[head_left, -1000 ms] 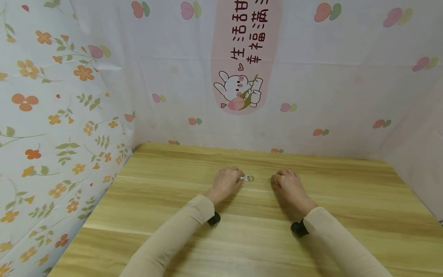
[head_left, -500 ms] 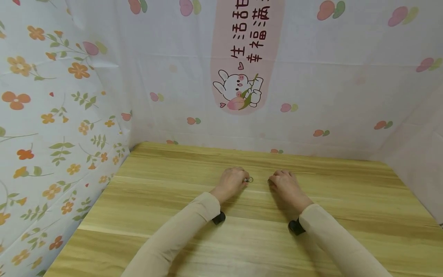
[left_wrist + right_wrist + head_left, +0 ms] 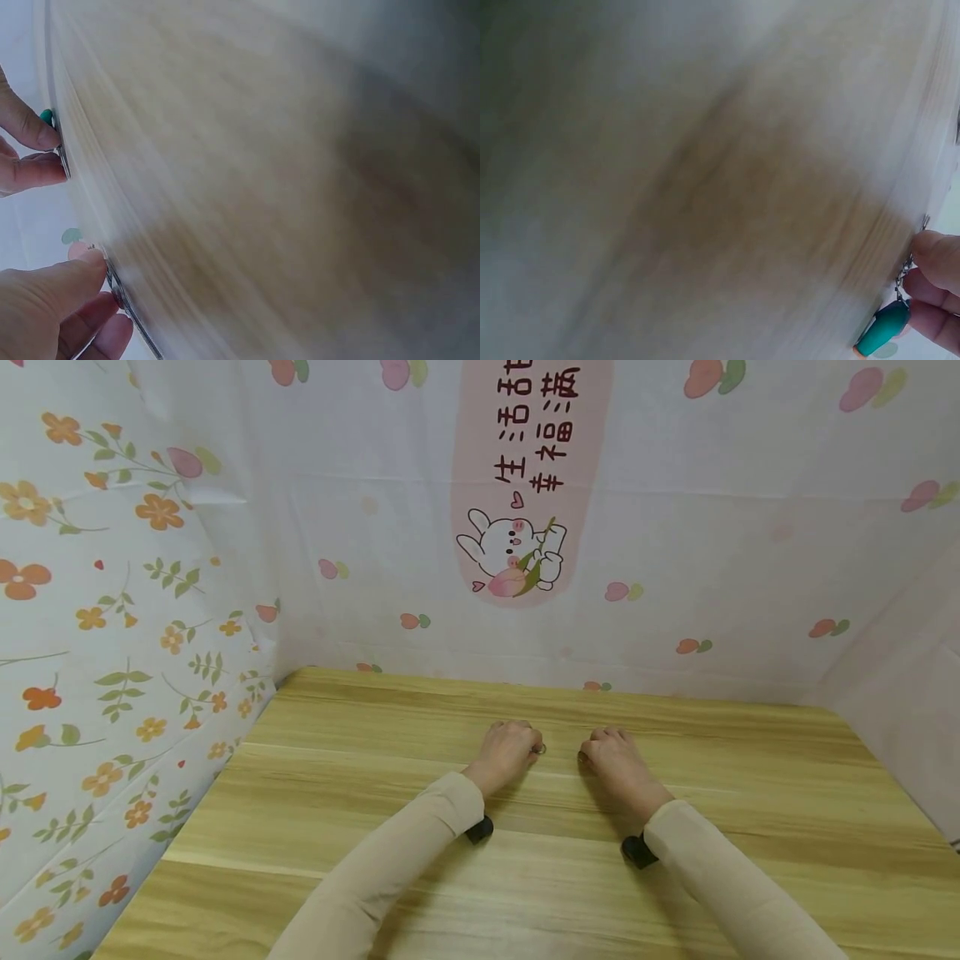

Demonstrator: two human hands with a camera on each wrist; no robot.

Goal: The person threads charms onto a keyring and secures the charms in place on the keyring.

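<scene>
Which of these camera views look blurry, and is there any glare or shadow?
Head view: fairly sharp, pale sheen on the tabletop, shadows beside the sleeves. Left wrist view: tabletop blurred, fingers clearer. Right wrist view: tabletop blurred, green charm clearer.

table [image 3: 555, 893]: light wood grain | at surface, held: metal ring [image 3: 542, 749], green charm [image 3: 886, 327] | contact unclear

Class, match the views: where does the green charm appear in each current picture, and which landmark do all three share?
Head: not visible.
Left wrist: a small part of the green charm shows near the left edge, above mid-height.
Right wrist: lower right, at the end of the chain.
Shared landmark: the right hand, which pinches the chain.
</scene>
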